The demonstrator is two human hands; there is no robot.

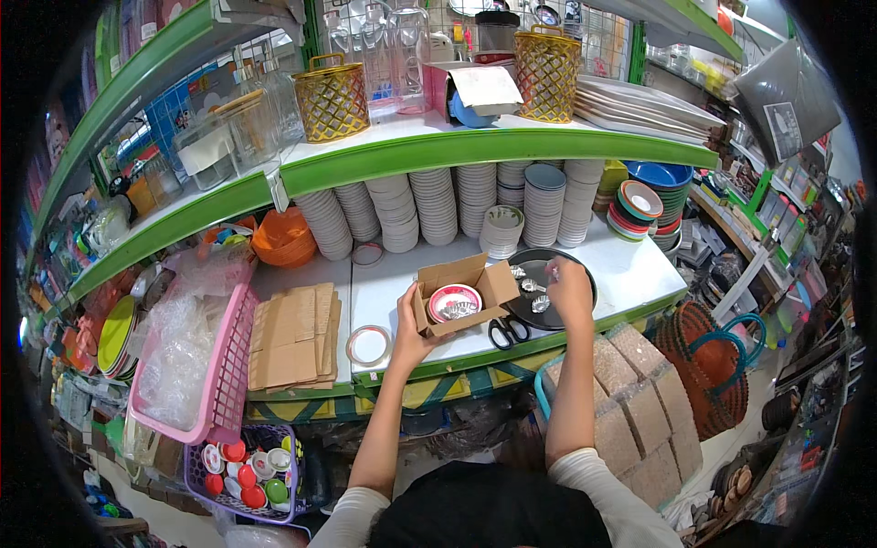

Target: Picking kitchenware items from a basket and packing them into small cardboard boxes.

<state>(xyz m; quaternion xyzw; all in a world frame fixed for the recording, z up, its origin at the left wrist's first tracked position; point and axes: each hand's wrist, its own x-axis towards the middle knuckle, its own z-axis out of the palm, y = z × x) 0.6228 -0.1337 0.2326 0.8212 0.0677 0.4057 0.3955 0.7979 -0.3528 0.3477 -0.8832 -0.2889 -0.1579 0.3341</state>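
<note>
My left hand [411, 340] grips the near left side of an open cardboard box [469, 268]. Inside the box is a red-and-white round dish [444, 294], with shiny fluted metal moulds [458, 311] in it. Over the right part of a round black tray [584, 272] is my right hand [572, 291], its fingers bent together. Something small and silvery shows by its fingertips, but whether it is held is unclear. Several small fluted metal moulds [540, 303] lie on the tray. Black-handled scissors [508, 333] lie between the box and the tray, blades partly hidden.
Flattened cardboard [291, 335] and a roll of tape [369, 346] lie to the left. Stacked bowls [436, 209] line the back under a green-edged shelf [479, 145]. A pink basket [229, 383] holds bubble wrap. Wrapped cartons [640, 411] stand below right.
</note>
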